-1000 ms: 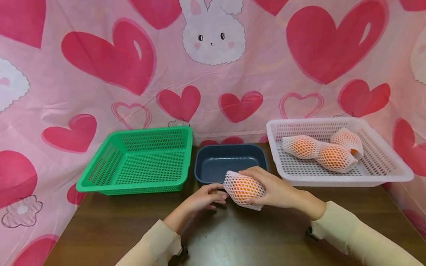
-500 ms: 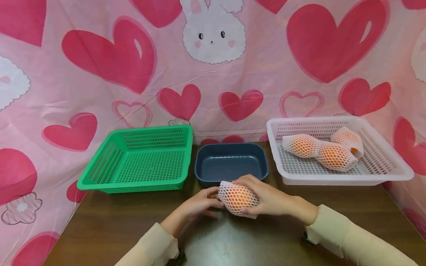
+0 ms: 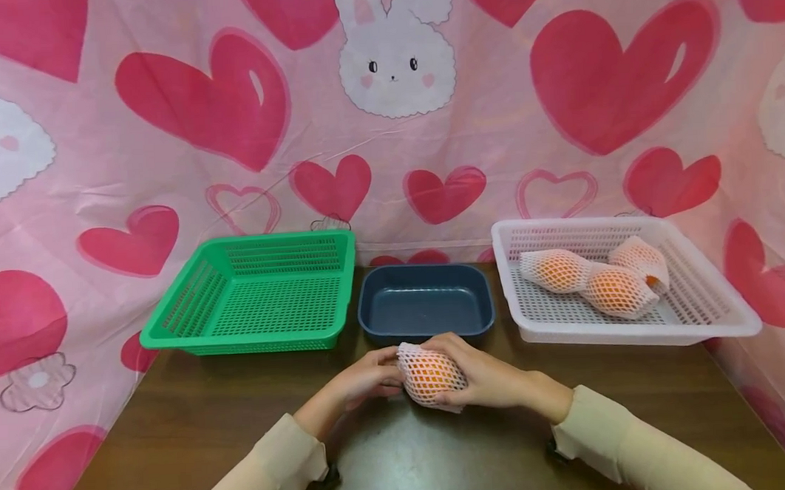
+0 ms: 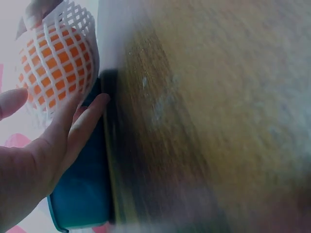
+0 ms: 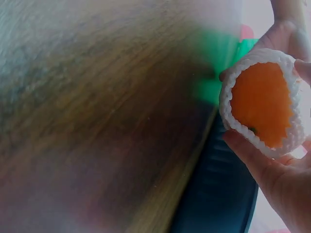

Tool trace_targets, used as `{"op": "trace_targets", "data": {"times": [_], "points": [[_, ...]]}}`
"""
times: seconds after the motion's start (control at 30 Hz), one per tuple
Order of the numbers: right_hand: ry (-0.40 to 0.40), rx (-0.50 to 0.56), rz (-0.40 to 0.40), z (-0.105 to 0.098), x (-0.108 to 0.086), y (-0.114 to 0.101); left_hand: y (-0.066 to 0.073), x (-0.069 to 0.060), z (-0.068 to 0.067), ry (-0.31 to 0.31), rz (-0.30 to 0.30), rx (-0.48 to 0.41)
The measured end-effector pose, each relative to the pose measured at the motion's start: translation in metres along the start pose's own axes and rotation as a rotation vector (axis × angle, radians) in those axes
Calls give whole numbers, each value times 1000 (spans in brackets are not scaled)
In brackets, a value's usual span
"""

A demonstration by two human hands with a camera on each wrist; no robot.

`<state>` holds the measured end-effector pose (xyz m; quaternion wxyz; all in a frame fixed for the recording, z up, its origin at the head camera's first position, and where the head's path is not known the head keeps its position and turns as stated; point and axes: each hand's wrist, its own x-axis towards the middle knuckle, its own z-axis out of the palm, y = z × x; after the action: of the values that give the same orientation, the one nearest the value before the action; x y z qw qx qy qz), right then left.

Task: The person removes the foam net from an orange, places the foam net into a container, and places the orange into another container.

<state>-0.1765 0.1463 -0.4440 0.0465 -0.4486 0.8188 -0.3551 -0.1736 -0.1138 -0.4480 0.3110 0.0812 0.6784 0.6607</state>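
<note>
An orange (image 3: 433,377) in a white foam net is held just above the table, in front of the dark blue tray. My right hand (image 3: 484,378) grips it from the right, thumb on the near side. At its left end my left hand (image 3: 365,380) stands close. In the left wrist view the left fingers (image 4: 80,128) are fairly straight and reach up to the netting (image 4: 58,73), with the thumb apart on the other side. The right wrist view looks into the net's open end, where bare orange peel (image 5: 260,104) shows.
Behind the hands stands the dark blue tray (image 3: 427,332). A green basket (image 3: 251,342) is at the left. On the right, a white basket (image 3: 637,333) holds several netted oranges (image 3: 616,290). A pink patterned cloth (image 3: 394,145) hangs behind the table (image 3: 404,459).
My right hand has brought the netted orange left and nearer to me, away from the tray's rim. My left hand has shifted slightly left and toward me beside it.
</note>
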Motion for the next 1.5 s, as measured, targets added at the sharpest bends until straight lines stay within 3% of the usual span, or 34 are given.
{"op": "trace_targets", "data": {"times": [0.27,0.67,0.87,1.07,1.23,1.5], "points": [[-2,-30,16,4,0,0,-1,-3,1,35,4,-32],[-17,-49,0,6,1,0,0,-8,1,31,14,-61],[-36,-56,22,2,1,-2,1,-10,5,28,53,-40],[-41,-38,62,-4,4,-7,-2,-9,8,71,119,-2],[-33,-20,101,-8,7,-11,-3,-8,9,131,133,13],[-1,-85,107,-8,11,-14,-3,-7,14,175,169,3]]}}
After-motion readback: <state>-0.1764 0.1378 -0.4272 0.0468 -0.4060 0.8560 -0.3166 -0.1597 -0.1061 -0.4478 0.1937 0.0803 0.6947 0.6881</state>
